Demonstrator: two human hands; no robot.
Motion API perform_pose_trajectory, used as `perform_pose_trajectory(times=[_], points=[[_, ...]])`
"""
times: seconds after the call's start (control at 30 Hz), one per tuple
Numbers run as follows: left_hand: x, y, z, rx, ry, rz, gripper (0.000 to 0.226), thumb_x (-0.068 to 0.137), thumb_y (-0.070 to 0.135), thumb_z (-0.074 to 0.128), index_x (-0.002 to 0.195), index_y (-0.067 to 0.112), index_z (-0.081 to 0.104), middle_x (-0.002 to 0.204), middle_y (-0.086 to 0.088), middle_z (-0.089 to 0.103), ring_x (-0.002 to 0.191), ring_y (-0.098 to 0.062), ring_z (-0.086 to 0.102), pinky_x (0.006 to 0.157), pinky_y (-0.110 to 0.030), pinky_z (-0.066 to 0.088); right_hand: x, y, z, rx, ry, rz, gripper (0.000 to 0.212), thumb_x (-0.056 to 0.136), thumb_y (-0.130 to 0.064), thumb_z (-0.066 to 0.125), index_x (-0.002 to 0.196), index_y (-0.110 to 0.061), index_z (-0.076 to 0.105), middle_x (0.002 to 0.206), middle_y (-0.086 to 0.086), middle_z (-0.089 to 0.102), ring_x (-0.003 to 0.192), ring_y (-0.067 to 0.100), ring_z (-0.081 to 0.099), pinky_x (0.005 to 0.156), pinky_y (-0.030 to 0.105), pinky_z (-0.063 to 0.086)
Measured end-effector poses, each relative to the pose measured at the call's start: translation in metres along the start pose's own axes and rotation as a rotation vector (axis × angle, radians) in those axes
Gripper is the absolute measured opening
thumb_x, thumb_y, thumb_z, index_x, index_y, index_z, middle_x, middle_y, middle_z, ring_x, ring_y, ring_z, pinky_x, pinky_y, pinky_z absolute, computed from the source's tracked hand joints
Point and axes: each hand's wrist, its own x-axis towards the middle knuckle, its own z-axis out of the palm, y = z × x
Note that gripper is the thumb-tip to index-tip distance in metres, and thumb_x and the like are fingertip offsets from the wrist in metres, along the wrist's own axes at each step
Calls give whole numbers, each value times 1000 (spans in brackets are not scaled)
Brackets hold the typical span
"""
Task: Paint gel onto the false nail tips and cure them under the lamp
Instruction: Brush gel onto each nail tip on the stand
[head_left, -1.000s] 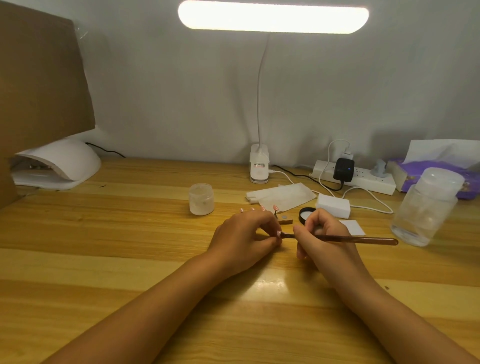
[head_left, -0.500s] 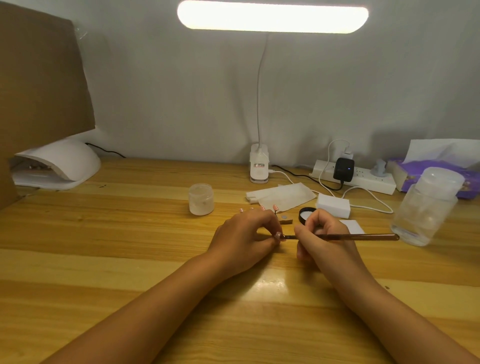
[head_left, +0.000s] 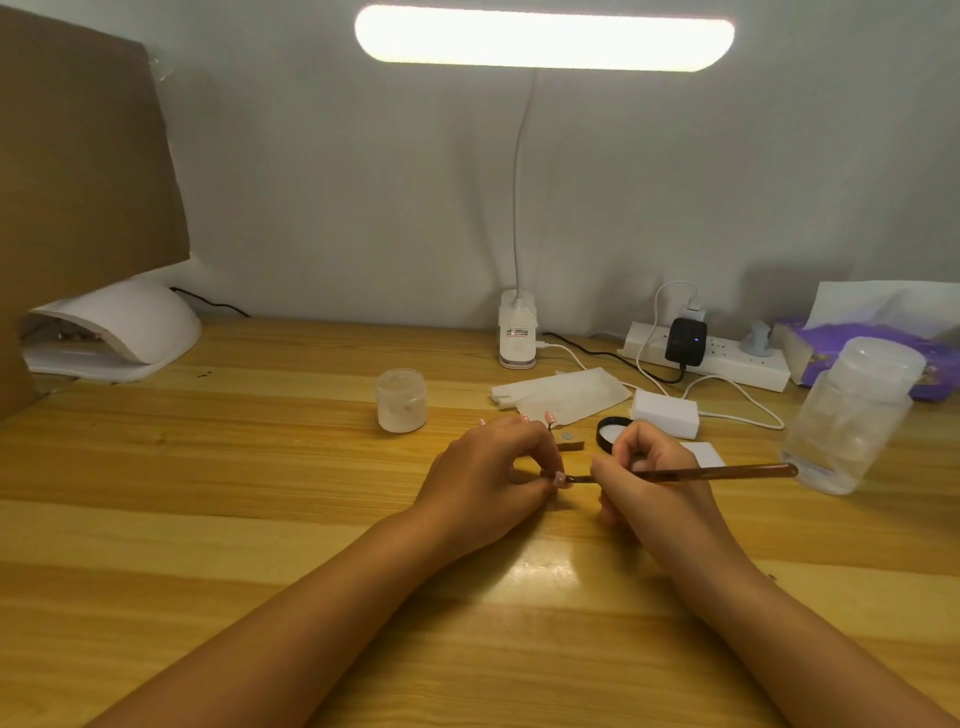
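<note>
Both our bare forearms come up from the bottom corners of the frame and converge just below its centre. Our left hand (head_left: 488, 467) lies knuckles up, its fingers curled inward, thumb and fingertips pinching a small false nail tip (head_left: 559, 478) at the hand's right edge. Our right hand (head_left: 649, 483) sits just beside it, apart by a narrow gap, with its fingers bunched in a pen grip around a slim brown brush (head_left: 727, 473) whose tip meets the nail tip.
</note>
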Motion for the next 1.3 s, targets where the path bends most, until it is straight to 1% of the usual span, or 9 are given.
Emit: perform_pose_trajectory(times=[0.13, 0.27, 0.33, 0.4, 0.53, 0.7, 0.97, 1.13, 1.3], points=[[0, -2, 1, 5, 2, -3, 14, 88, 29, 72, 85, 38, 61, 95, 19, 64, 76, 8, 52, 83, -31, 42, 0, 2, -2, 21, 47, 2, 11, 88, -9, 61, 82, -4, 53, 49, 2, 54, 43, 8, 51, 56, 38, 53], [0, -3, 3, -31, 32, 5, 17, 87, 24, 72, 88, 37, 60, 94, 17, 69, 77, 10, 56, 68, -23, 38, -5, -4, -1, 90, 125, -112, 23, 93, -36, 56, 87, -14, 53, 58, 0, 64, 50, 5, 58, 48, 16, 47], [-1, -2, 2, -52, 51, 11, 24, 86, 23, 73, 88, 38, 55, 92, 17, 70, 88, 5, 63, 68, -23, 40, -8, -7, -1, 74, 144, -152, 30, 90, -51, 48, 89, -22, 53, 59, 0, 65, 51, 6, 58, 48, 15, 46], [-2, 1, 3, -30, 75, 2, 31, 85, 24, 74, 88, 40, 48, 90, 20, 69, 81, 8, 62, 69, -23, 38, -10, -7, -1, 22, 133, -186, 34, 87, -56, 44, 87, -24, 55, 56, -1, 62, 48, 5, 55, 49, 21, 46], [-5, 6, 6, 96, 110, 5, 38, 87, 29, 72, 96, 38, 36, 87, 23, 63, 65, 15, 52, 66, -17, 31, -11, -3, 1, -180, 155, -340, 14, 89, -32, 63, 97, -24, 55, 73, -9, 62, 73, 6, 62, 64, 35, 54], [-6, 9, 7, 238, 61, 50, 40, 91, 30, 65, 102, 38, 27, 107, 10, 70, 55, -2, 45, 55, -13, 28, -11, 3, 10, -390, 14, -426, 47, 85, -22, 70, 116, -40, 40, 105, -17, 58, 104, 6, 55, 88, 31, 51], [-7, 10, 6, 265, 77, 83, 36, 92, 28, 62, 118, 28, 37, 111, 8, 70, 66, -8, 47, 61, -23, 35, -9, 7, 10, -402, 34, -469, 46, 85, -17, 71, 113, -38, 42, 102, -18, 57, 99, 3, 56, 84, 33, 53], [-7, 11, 5, 337, 226, 137, 37, 85, 28, 70, 117, 25, 52, 80, 18, 51, 61, -5, 42, 52, -17, 29, -5, 6, 6, -293, 131, -430, 41, 85, -14, 71, 113, -29, 46, 98, -17, 59, 95, 6, 60, 84, 31, 53], [1, -4, -6, 421, 341, 36, 36, 82, 30, 67, 116, 23, 56, 110, 7, 53, 97, -12, 45, 79, -24, 38, -1, 6, -1, -299, 156, -407, 38, 86, -14, 70, 114, -25, 47, 100, -14, 60, 95, 8, 61, 85, 32, 53]])
